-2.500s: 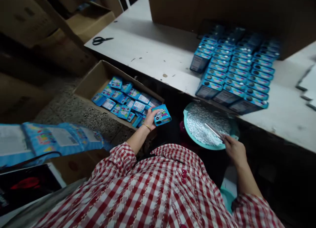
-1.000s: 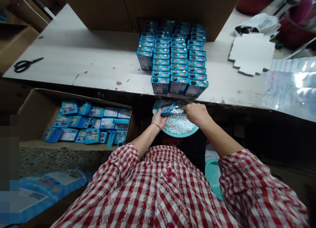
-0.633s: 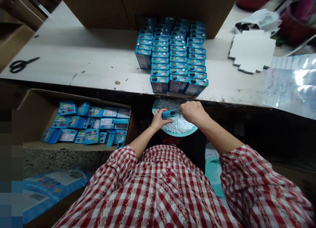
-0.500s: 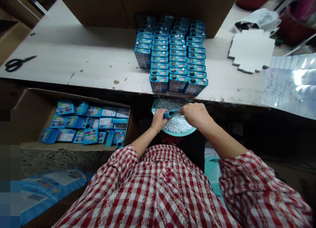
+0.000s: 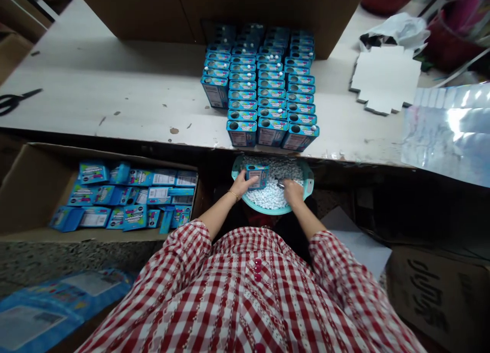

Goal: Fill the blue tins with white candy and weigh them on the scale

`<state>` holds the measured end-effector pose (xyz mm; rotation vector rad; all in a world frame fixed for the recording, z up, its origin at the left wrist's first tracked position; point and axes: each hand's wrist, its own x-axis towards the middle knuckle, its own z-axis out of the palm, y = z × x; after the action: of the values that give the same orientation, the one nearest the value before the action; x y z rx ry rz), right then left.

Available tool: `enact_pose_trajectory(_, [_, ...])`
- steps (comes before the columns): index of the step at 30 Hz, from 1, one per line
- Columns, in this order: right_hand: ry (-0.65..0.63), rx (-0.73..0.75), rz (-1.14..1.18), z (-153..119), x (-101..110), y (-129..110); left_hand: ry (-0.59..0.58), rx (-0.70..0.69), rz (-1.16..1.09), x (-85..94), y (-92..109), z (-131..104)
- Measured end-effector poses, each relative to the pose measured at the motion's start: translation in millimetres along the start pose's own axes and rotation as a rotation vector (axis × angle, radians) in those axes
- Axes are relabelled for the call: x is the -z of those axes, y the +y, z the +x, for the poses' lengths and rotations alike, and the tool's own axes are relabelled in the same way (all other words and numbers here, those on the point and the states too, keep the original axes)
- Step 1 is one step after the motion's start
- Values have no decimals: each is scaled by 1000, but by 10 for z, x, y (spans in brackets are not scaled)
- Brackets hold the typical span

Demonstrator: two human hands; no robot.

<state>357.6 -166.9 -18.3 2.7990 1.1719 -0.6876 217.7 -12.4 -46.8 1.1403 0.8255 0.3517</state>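
Note:
My left hand [image 5: 240, 184] is closed on a small blue candy box [image 5: 259, 176], held upright over the left part of a turquoise tub [image 5: 309, 183]. Small round white candies [image 5: 273, 196] fill much of the tub. My right hand [image 5: 293, 192] is down at the candies on the right side, closed on a small shiny scoop [image 5: 280, 183] whose tip is partly sunk among them. Just beyond the tub, rows of blue candy boxes [image 5: 242, 133] stand upright on the table, with dark round openings on top and a few loose candies lying on them.
At my left, a cardboard carton [image 5: 23, 190] holds more blue boxes, lying in a jumble. Black scissors [image 5: 15, 102] lie on the white table [image 5: 153, 103]. A stack of white cut card [image 5: 386, 80] is at the right. A large brown carton [image 5: 252, 6] stands behind the rows.
My right hand has moved away from the box and down into the candies with the scoop. My left hand has turned the box upright. The turquoise item by my right side is no longer visible.

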Motion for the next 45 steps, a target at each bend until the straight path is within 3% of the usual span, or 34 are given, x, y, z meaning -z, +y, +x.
enact_pose_trajectory(4, [13,-36,97,166,-192,-194,-18,46,-30,-142,-15,-26])
enact_pose_trajectory(8, [16,-31,183,184,-162,-52,-8,12,-127,5,141,-194])
enact_pose_trajectory(13, [85,63,309,31,182,225,101,-45,-57,247,354,-326])
enact_pose_trajectory(18, [144,114,276,-156,692,320,60,-150,113,144,371,-283])
enact_pose_trajectory(22, [66,207,118,-254,1052,147,-28,-200,162,-36,378,-246])
enact_pose_trajectory(25, [23,249,-83,-319,1265,-53,-31,-189,131,-109,401,-249])
enact_pose_trajectory(30, [4,297,-336,-425,1498,-326,-53,-232,199,-94,375,-245])
enact_pose_trajectory(37, [33,359,-440,-569,1679,-581,-95,-443,591,-17,211,-125])
enact_pose_trajectory(41, [81,333,-408,-613,1686,-341,-98,-493,661,56,175,-99])
enact_pose_trajectory(43, [80,252,-394,-580,1547,-71,-81,-458,621,119,172,-110])
enact_pose_trajectory(45, [46,167,-382,-510,1279,191,-72,-387,556,184,159,-120])
